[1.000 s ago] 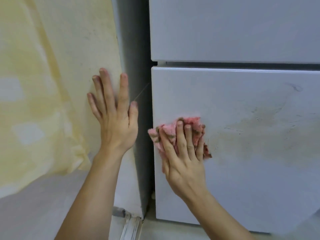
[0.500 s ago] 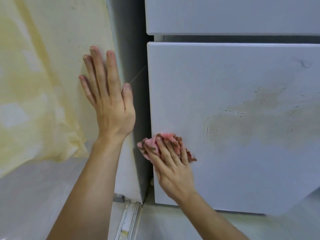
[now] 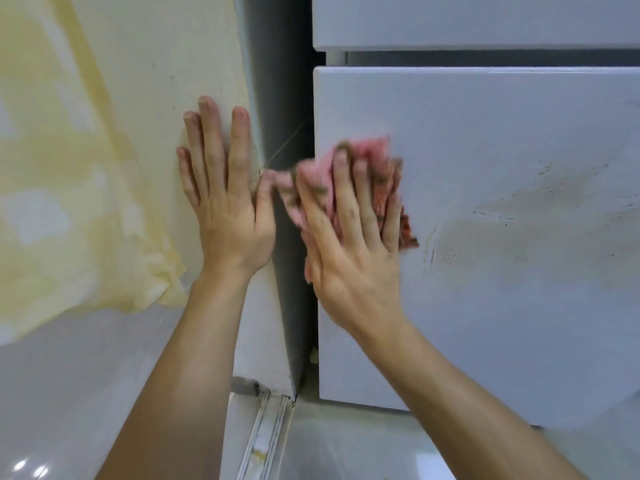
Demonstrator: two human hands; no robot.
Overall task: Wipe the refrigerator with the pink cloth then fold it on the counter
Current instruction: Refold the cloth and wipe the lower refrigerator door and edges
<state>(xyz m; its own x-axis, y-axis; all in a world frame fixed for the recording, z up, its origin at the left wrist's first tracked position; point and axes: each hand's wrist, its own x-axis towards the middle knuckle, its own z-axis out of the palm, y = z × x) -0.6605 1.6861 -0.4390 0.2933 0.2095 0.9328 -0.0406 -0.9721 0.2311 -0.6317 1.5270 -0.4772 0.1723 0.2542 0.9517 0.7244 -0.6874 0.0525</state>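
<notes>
The pink cloth (image 3: 375, 152), bunched and dirty at its edges, lies against the left edge of the refrigerator's white lower door (image 3: 502, 323). My right hand (image 3: 349, 251) presses it flat to the door with spread, straight fingers; the cloth is blurred with motion. My left hand (image 3: 225, 202) rests flat on the cream wall (image 3: 121, 81) just left of the dark gap beside the refrigerator. A brownish smear (image 3: 519, 216) marks the door to the right of the cloth. No counter is in view.
The upper refrigerator door (image 3: 467, 19) sits above a narrow seam. Peeling yellow wall covering (image 3: 86, 220) hangs at the left. Shiny floor tiles (image 3: 69, 393) and a metal floor strip (image 3: 266, 438) lie below.
My right hand has slid the cloth up the door's left edge after going down half a second ago. My left hand stays flat on the wall.
</notes>
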